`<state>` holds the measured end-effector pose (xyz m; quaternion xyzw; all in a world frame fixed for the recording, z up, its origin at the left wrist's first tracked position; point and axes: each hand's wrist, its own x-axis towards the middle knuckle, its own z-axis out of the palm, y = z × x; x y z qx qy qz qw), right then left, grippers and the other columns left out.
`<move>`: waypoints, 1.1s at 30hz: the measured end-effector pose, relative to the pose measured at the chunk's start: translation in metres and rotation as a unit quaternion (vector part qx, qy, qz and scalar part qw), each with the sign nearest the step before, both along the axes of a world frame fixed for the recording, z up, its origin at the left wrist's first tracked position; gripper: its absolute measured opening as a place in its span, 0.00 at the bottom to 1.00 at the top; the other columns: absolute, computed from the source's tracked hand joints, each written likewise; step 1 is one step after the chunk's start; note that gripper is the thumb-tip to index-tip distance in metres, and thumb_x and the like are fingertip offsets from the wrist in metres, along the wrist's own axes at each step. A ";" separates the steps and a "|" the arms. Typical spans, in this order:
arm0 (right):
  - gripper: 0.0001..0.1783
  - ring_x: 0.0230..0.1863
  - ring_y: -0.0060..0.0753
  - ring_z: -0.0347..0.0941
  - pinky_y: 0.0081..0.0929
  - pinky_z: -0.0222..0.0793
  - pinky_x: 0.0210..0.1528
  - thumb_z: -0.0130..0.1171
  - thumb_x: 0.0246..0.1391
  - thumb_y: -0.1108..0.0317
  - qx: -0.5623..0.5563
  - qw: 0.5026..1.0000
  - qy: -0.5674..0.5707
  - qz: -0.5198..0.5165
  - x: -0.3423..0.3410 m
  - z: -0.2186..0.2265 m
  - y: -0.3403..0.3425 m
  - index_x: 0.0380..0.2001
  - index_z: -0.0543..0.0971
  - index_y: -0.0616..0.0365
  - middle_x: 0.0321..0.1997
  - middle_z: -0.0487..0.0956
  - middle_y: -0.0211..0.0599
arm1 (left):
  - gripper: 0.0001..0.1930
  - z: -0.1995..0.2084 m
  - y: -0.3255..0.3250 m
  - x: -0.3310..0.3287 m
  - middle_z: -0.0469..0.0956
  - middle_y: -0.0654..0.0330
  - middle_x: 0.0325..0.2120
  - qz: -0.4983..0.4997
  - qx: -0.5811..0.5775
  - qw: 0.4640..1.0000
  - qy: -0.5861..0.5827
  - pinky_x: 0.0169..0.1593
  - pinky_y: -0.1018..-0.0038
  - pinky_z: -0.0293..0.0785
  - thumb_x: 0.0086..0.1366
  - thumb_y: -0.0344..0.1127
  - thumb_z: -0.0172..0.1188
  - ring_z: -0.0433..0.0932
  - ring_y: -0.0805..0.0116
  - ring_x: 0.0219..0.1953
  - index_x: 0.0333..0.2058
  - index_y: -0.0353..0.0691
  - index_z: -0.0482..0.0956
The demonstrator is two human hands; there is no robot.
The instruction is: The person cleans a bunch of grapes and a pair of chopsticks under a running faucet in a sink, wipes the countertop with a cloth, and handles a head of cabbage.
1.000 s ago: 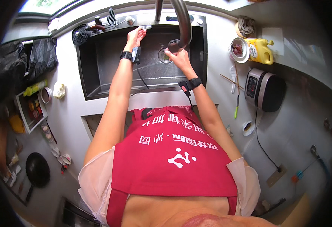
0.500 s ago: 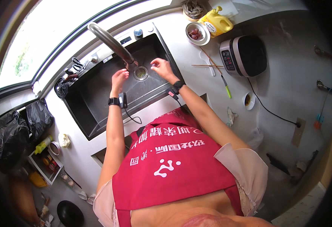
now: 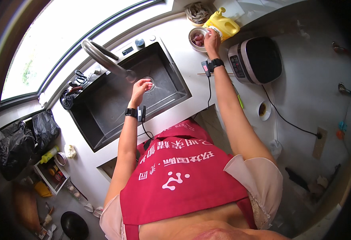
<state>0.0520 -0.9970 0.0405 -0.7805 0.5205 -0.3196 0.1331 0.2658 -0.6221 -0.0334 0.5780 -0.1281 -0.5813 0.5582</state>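
My left hand (image 3: 140, 91) is over the dark sink (image 3: 112, 121), beside the drain (image 3: 148, 83) and just below the faucet head (image 3: 130, 76). Its fingers are bent and pressed together; whatever they may pinch is too small to make out. At the far right of the sink, my right hand (image 3: 212, 43) reaches to a small bowl (image 3: 192, 42) on the counter. Several dark red grapes (image 3: 198, 39) lie inside it. The right fingers curl at the bowl's right rim, and what is between them is hidden.
Behind the bowl stands a yellow jug (image 3: 225, 25). A black-topped cooker (image 3: 259, 60) is right of my right forearm, with a green-handled knife (image 3: 239, 98) and a cup of dark liquid (image 3: 264, 110) nearby. The curved faucet (image 3: 99, 56) arches over the sink. Black bags (image 3: 15, 140) hang at left.
My right hand has moved from above the sink's drain, where it held a small dark thing, out to the grape bowl. My left hand has shifted right, closer to the drain.
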 end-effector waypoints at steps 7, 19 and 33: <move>0.16 0.45 0.64 0.79 0.48 0.75 0.49 0.56 0.51 0.73 0.141 0.974 0.174 0.019 -0.015 -0.027 -0.050 0.41 0.81 0.70 0.43 0.81 0.64 | 0.12 0.014 -0.028 -0.011 0.81 0.59 0.35 -0.049 -0.038 0.998 -0.009 0.43 0.78 0.77 0.68 0.30 0.54 0.79 0.75 0.36 0.47 0.32 0.77; 0.20 0.43 0.54 0.81 0.42 0.76 0.48 0.62 0.46 0.63 0.136 0.984 0.089 0.079 0.010 0.036 -0.017 0.42 0.82 0.63 0.39 0.84 0.53 | 0.13 0.010 0.004 -0.022 0.81 0.61 0.34 -0.059 -0.008 0.998 0.001 0.43 0.80 0.75 0.69 0.31 0.56 0.79 0.76 0.35 0.49 0.32 0.76; 0.40 0.57 0.56 0.74 0.36 0.68 0.62 0.69 0.42 0.65 0.291 0.953 -0.065 -0.049 0.152 -0.078 -0.021 0.52 0.65 0.86 0.53 0.75 0.68 | 0.12 0.030 0.006 -0.036 0.81 0.60 0.35 -0.019 0.007 1.000 -0.007 0.42 0.80 0.75 0.68 0.31 0.58 0.78 0.76 0.35 0.47 0.32 0.78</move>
